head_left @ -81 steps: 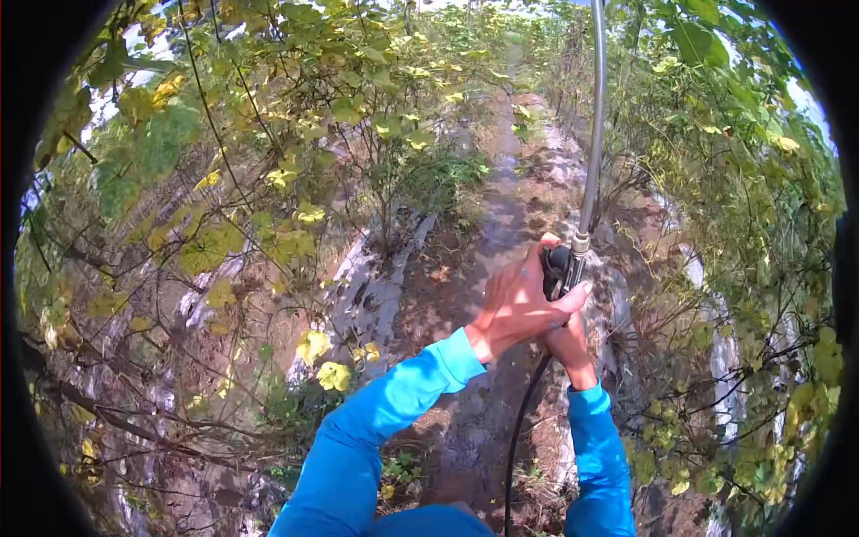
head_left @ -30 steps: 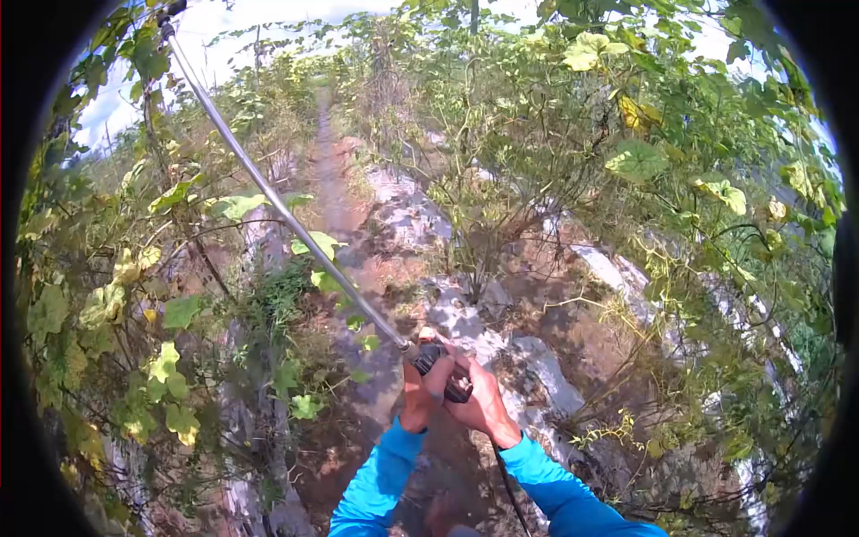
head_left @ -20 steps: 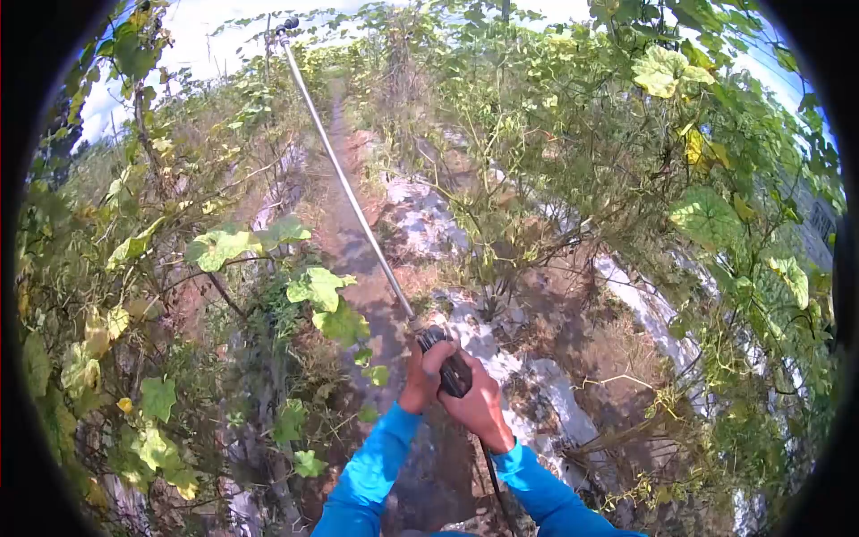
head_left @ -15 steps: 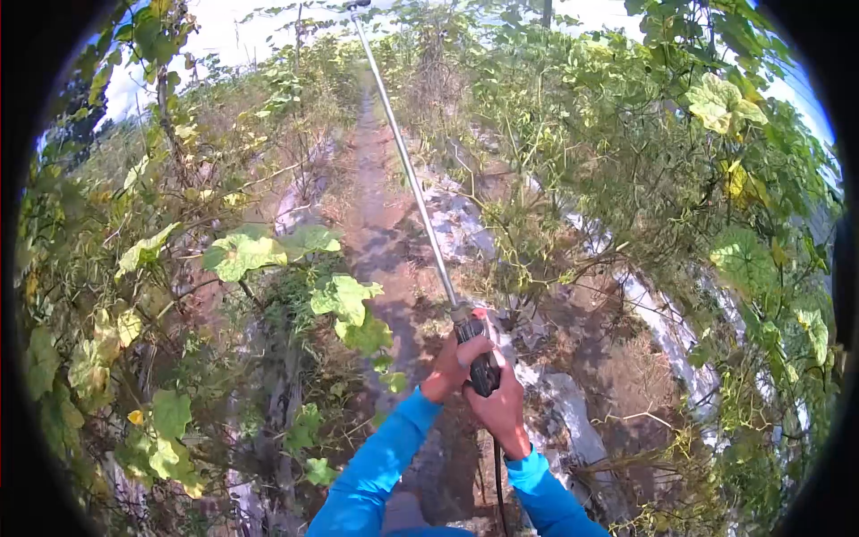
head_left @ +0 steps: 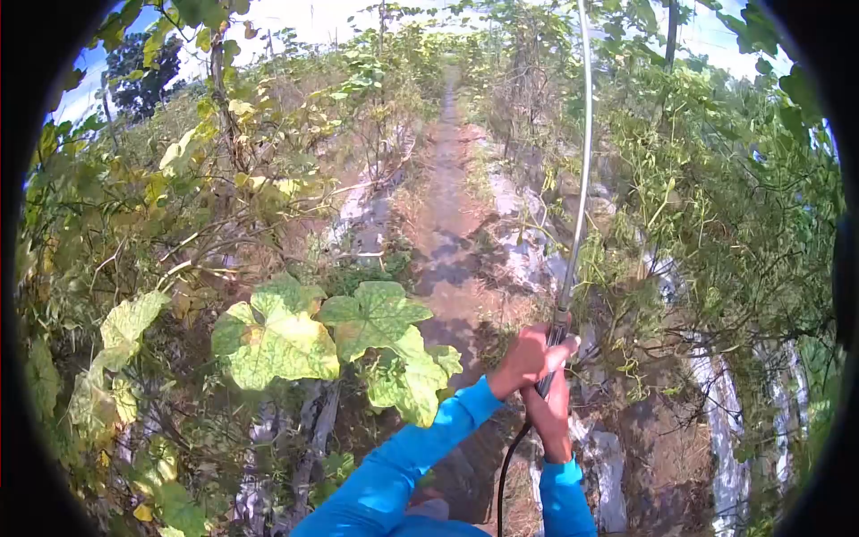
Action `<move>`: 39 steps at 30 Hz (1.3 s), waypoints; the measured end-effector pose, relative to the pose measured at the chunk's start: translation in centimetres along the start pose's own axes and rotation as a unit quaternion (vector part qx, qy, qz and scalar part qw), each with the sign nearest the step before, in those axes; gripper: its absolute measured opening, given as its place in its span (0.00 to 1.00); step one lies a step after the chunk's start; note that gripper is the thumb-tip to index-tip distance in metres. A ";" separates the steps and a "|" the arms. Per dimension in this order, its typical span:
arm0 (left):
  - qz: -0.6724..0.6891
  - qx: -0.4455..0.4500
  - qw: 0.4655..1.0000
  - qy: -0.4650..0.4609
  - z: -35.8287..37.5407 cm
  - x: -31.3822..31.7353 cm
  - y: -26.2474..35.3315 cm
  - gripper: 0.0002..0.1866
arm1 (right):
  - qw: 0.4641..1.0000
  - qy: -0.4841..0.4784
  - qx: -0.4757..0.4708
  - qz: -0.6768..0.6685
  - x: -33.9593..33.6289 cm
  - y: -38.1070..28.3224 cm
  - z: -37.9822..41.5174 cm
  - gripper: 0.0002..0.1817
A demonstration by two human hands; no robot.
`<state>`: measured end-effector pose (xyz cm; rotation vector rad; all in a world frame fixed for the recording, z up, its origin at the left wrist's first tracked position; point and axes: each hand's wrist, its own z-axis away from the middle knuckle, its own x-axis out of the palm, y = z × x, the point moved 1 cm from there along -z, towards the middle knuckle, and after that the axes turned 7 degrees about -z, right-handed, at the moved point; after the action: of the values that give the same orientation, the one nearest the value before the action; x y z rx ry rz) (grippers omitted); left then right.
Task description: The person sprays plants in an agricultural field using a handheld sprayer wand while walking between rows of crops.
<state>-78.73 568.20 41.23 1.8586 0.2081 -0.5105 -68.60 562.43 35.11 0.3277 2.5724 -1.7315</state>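
A sprayer wand (head_left: 586, 152) with a long metal tube rises steeply from my hands and passes out of the top of the view. My left hand (head_left: 526, 360) is closed around the dark handle just below the tube. Under it, my right hand (head_left: 551, 413) grips the lower part of the same handle, close against the left. A black hose (head_left: 505, 473) runs down from the handle's bottom end. The tip of the wand is out of view.
Large yellowing leaves (head_left: 277, 336) hang just left of my arms. A narrow dirt path (head_left: 443, 242) leads ahead between rows of climbing plants. Strips of pale plastic sheeting (head_left: 720, 403) cover the ground beside it. A post (head_left: 671, 36) stands at the back right.
Both hands have shifted right with the sprayer wand. The wand has swung from leaning left to nearly upright, leaning slightly right. The view has turned left, and the leaves appear larger.
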 end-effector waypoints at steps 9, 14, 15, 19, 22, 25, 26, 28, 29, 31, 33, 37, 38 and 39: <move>-0.189 -0.118 0.943 0.249 -6.4 -13.0 -4.5 0.26 | 0.993 -0.066 -0.023 -0.096 13.4 -1.8 -11.6 0.19; -0.229 -0.068 0.944 0.226 -7.4 -18.5 -5.1 0.28 | 0.965 -0.188 -0.093 -0.160 17.4 2.1 -17.0 0.16; -0.232 -0.069 0.943 0.229 -7.4 -19.5 -4.8 0.28 | 0.964 -0.190 -0.093 -0.163 17.7 1.2 -17.6 0.16; -0.249 -0.001 0.943 0.221 -7.3 -22.6 -6.2 0.25 | 0.918 -0.253 0.053 -0.301 20.1 0.7 -20.1 0.16; -0.085 -0.010 0.952 0.295 -7.3 -23.9 -11.1 0.21 | 0.844 -0.337 0.109 -0.403 21.5 0.2 -23.1 0.14; 0.035 -0.023 0.947 0.319 -7.2 -24.9 -15.1 0.27 | 0.821 -0.349 0.156 -0.423 22.6 0.1 -25.8 0.13; 0.060 -0.010 0.944 0.323 -7.3 -25.3 -16.4 0.28 | 0.801 -0.355 0.172 -0.451 22.8 -0.3 -26.3 0.13; 0.094 -0.033 0.933 0.346 -8.3 -25.7 -18.1 0.28 | 0.764 -0.398 0.178 -0.475 23.5 0.6 -28.0 0.13; 0.107 -0.044 0.926 0.360 -8.7 -25.8 -18.9 0.27 | 0.725 -0.436 0.188 -0.499 24.0 1.1 -28.6 0.13; 0.142 -0.042 0.923 0.356 -10.6 -26.8 -21.3 0.27 | 0.705 -0.441 0.219 -0.511 25.0 1.6 -30.0 0.14; 0.168 -0.044 0.923 0.344 -12.4 -27.9 -23.0 0.26 | 0.681 -0.475 0.218 -0.513 26.3 3.2 -31.6 0.15; 0.251 -0.067 0.903 0.342 -17.3 -29.6 -27.0 0.25 | 0.574 -0.561 0.243 -0.546 29.2 4.6 -35.0 0.16; 0.233 -0.065 0.910 0.338 -18.3 -30.3 -27.7 0.26 | 0.571 -0.575 0.252 -0.530 30.3 5.6 -36.2 0.15; 0.217 -0.060 0.916 0.331 -19.7 -31.1 -27.7 0.26 | 0.567 -0.580 0.249 -0.530 31.3 6.2 -37.9 0.15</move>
<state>-112.32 599.36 36.53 1.8236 0.2565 0.4447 -94.34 604.50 39.70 -1.9845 1.0772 -1.6739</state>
